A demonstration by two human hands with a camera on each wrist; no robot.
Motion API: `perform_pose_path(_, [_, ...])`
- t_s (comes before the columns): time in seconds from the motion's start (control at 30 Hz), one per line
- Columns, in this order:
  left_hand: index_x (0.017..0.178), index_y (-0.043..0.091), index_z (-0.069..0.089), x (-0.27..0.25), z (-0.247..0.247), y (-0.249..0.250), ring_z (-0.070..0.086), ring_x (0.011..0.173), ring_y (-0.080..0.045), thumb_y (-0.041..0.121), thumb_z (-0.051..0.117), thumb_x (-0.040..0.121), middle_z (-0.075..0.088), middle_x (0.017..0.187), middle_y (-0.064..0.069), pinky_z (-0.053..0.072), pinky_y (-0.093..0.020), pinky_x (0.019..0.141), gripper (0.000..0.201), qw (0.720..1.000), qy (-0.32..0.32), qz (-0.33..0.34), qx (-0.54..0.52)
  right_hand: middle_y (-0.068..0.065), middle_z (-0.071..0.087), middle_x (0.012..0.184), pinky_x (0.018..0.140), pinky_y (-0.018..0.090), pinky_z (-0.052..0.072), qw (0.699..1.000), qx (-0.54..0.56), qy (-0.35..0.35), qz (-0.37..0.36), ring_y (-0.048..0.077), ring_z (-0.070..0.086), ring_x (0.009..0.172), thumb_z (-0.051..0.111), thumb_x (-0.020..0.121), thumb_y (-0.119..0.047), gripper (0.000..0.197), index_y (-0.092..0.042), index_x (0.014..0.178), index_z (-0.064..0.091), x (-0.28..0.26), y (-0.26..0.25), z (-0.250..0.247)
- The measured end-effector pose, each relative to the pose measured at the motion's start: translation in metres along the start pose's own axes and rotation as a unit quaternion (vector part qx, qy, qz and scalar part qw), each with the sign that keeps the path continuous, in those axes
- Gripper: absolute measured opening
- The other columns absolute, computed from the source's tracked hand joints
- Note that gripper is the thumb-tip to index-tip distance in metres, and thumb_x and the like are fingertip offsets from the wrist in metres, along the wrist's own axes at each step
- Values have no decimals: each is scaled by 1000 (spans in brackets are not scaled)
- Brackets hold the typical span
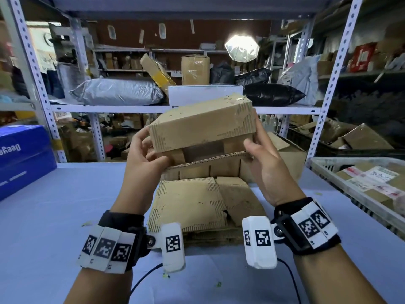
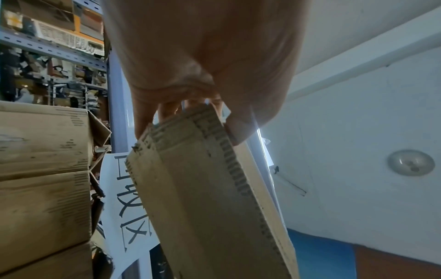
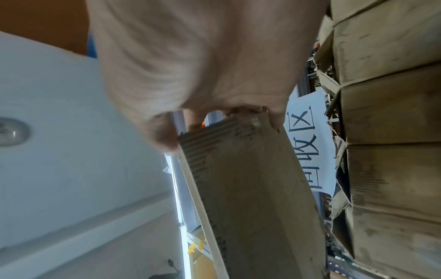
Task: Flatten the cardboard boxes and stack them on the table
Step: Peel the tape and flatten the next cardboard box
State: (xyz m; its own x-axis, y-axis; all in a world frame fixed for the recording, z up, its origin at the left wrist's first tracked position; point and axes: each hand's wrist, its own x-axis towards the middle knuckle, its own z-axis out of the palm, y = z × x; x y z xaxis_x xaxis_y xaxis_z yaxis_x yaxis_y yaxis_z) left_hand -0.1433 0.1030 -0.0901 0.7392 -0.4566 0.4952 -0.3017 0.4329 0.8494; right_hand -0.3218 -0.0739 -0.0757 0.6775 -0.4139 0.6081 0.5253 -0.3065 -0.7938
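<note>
Cardboard box point(image 1: 202, 123) gripped by left hand point(image 1: 144, 154) and right hand point(image 1: 266, 170), no legible print, blue carton point(image 1: 24, 156) lettering unreadable

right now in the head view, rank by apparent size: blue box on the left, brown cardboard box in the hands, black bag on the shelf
1. Brown cardboard box and blue box: too alike to rank; the blue one is cropped by the frame.
2. Black bag: smallest, though it sits farther away.

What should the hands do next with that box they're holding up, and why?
Probably squash it flat. The left hand and right hand grip the box at its two ends, above the table; it still has its boxy shape and its near side gapes open. Flat cardboard already lies below, so it likely goes on that pile after.
</note>
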Motion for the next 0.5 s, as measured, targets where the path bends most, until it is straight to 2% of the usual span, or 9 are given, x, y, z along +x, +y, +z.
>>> perform_pose_path(0.1, [143,27,45,-1,0,-3,69,112,-15,2,74,90,60,137,-2,59,-27,79,66,1000,9,18,21,-14,45,154,117,45,35,998,-58,-5,-10,11,45,139,57,81,-6,91,-41,157,23,-2,1,-1])
perform_pose_path(0.17, [144,29,45,-2,0,-2,69,109,-10,20,76,91,61,135,1,59,-25,78,62,999,13,26,30,-12,40,157,111,36,43,994,-104,-30,-23,8,43,140,57,78,4,101,-36,160,14,-3,3,-3])
perform_pose_path(0.23, [145,25,46,-1,2,1,69,102,-1,38,72,92,63,130,4,59,-24,73,60,1000,14,16,9,-16,34,160,108,24,41,989,-132,-62,-27,3,38,143,61,80,5,105,-33,160,6,-4,4,-4])
perform_pose_path(0.3, [140,22,51,-2,4,3,66,95,5,56,65,88,65,122,10,60,-30,77,63,1000,22,-8,0,-30,19,161,109,16,36,980,-177,-87,-37,-6,23,147,66,85,3,108,-40,158,-1,-5,5,-2])
perform_pose_path(0.33, [132,24,54,-2,5,2,65,94,6,62,62,90,65,116,14,60,-36,87,58,999,29,-21,5,-36,10,160,110,16,35,974,-203,-94,-43,-10,15,148,68,86,1,111,-44,157,-4,-5,5,1])
perform_pose_path(0.37, [122,26,57,-2,6,1,63,94,5,62,58,94,65,110,15,56,-41,96,46,999,35,-30,13,-37,4,160,115,21,33,967,-230,-98,-49,-9,8,149,70,87,0,113,-45,155,-8,-5,5,3])
perform_pose_path(0.43, [108,29,56,-4,7,0,60,99,-1,58,50,98,65,109,13,49,-50,106,31,998,43,-36,19,-26,-3,165,123,37,25,953,-281,-96,-57,-3,0,152,72,86,-1,117,-44,155,-13,-5,6,7])
perform_pose_path(0.47, [107,30,56,-4,7,-1,60,104,-4,59,50,95,65,112,11,47,-53,108,32,998,46,-38,21,-23,-4,166,124,37,23,948,-300,-92,-62,-1,-1,152,72,86,-1,119,-45,155,-14,-5,5,8])
perform_pose_path(0.5, [108,32,57,-5,8,-1,60,111,-6,59,54,90,65,118,11,46,-55,109,33,998,49,-39,24,-21,-4,166,122,29,24,943,-314,-88,-68,0,-2,153,73,85,-3,120,-49,154,-14,-5,5,9])
